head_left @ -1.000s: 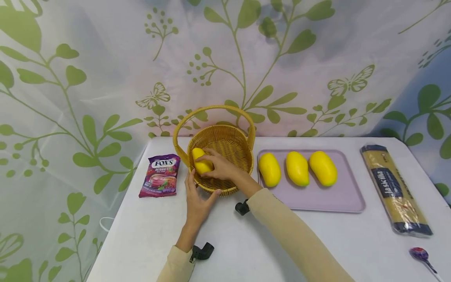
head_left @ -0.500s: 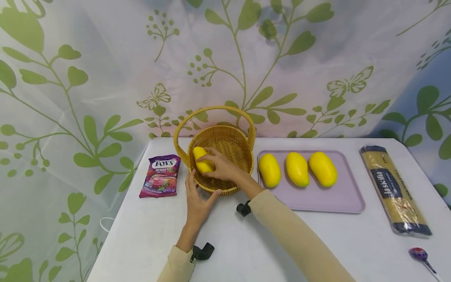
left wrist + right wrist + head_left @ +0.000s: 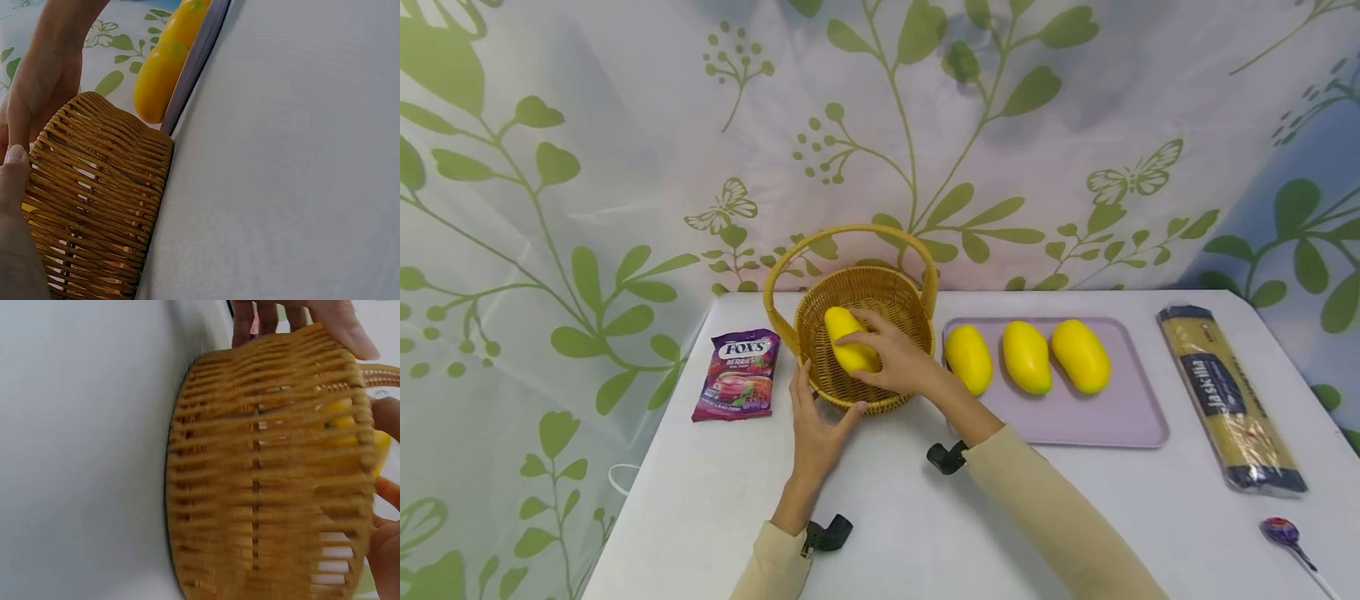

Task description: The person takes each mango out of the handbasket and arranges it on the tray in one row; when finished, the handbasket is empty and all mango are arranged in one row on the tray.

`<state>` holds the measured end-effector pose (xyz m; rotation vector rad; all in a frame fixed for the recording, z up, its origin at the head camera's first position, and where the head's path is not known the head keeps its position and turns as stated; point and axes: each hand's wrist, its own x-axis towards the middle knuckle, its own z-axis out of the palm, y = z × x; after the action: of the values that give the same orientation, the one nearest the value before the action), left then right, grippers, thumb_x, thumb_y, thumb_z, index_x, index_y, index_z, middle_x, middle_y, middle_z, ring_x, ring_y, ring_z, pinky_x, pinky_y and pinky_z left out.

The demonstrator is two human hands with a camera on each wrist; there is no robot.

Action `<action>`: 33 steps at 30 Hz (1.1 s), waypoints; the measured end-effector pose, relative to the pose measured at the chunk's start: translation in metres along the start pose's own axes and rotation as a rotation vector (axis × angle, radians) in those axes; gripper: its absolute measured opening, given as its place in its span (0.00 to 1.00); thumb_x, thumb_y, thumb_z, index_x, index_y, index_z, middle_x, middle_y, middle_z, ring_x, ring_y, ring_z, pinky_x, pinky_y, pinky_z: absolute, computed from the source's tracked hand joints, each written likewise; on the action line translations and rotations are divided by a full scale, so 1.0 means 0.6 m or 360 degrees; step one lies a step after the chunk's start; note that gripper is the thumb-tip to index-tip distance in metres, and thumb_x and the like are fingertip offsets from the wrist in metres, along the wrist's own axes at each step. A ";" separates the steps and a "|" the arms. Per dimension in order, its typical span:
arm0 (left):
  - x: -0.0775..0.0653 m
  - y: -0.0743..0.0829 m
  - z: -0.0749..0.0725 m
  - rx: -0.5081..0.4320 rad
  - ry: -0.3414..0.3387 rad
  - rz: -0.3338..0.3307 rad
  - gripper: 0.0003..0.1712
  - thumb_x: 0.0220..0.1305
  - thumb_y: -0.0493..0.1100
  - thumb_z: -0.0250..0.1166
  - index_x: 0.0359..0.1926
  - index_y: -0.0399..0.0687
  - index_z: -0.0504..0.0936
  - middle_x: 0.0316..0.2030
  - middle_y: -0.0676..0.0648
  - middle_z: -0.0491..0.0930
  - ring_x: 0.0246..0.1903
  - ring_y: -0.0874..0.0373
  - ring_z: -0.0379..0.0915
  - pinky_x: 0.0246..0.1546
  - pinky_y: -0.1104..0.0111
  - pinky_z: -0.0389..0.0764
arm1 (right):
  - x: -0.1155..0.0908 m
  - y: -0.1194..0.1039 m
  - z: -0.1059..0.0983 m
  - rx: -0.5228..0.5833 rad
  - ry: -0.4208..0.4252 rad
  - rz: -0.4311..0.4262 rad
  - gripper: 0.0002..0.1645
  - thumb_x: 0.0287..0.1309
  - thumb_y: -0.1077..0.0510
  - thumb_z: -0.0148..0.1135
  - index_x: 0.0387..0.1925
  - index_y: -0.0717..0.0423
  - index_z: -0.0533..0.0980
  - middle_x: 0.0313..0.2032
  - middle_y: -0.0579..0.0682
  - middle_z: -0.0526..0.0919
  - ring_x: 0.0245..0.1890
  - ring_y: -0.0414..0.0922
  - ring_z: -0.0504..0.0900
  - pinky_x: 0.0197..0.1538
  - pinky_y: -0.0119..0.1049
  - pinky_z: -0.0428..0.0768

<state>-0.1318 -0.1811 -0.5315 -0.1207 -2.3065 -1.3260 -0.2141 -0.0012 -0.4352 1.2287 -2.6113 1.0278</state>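
In the head view a yellow mango (image 3: 850, 340) is inside the round wicker basket (image 3: 827, 292), slanted near its left side. My right hand (image 3: 891, 354) holds it from the right, fingers over its top and thumb at its near end. My left hand (image 3: 816, 433) grips the front left of the basket's rim, thumb and fingers spread around the wall. The right wrist view shows the left thumb (image 3: 350, 328) over the rim and part of the mango (image 3: 381, 450) above it. In the left wrist view the weave hides most of this mango.
Right of the basket, a lilac tray (image 3: 1075, 425) carries three mangoes (image 3: 1027, 357). A purple candy bag (image 3: 737, 375) lies to the left. At far right are a spaghetti pack (image 3: 1232, 400) and a lollipop (image 3: 1281, 531). A patterned curtain (image 3: 647, 167) hangs behind the table.
My right hand has shifted the mango rightward, away from the basket's left wall toward its middle. The left hand stays at the rim, and the three mangoes on the tray are unmoved.
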 end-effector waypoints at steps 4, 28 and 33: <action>0.001 -0.001 -0.003 0.0009 0.0014 0.0015 0.61 0.50 0.52 0.78 0.76 0.43 0.50 0.75 0.44 0.49 0.71 0.47 0.56 0.66 0.52 0.69 | -0.015 0.000 -0.013 -0.0027 0.0052 -0.0034 0.29 0.52 0.56 0.74 0.57 0.47 0.78 0.71 0.60 0.60 0.70 0.59 0.63 0.64 0.52 0.73; -0.002 0.004 0.000 -0.0026 0.0005 0.0014 0.61 0.51 0.53 0.77 0.76 0.42 0.49 0.74 0.42 0.49 0.70 0.42 0.56 0.65 0.50 0.68 | -0.159 0.010 -0.138 -0.0142 0.0218 0.0023 0.30 0.51 0.60 0.74 0.57 0.45 0.78 0.73 0.56 0.57 0.66 0.57 0.66 0.57 0.54 0.78; -0.002 0.003 0.001 -0.0028 0.0006 0.0021 0.61 0.50 0.53 0.77 0.75 0.41 0.49 0.74 0.42 0.49 0.70 0.43 0.56 0.66 0.50 0.67 | -0.207 0.033 -0.180 -0.0222 0.0309 0.0080 0.32 0.49 0.61 0.75 0.57 0.45 0.77 0.73 0.57 0.57 0.63 0.58 0.67 0.54 0.55 0.79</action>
<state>-0.1302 -0.1795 -0.5309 -0.1390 -2.2875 -1.3387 -0.1662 0.1546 -0.4043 0.9859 -2.5271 0.9051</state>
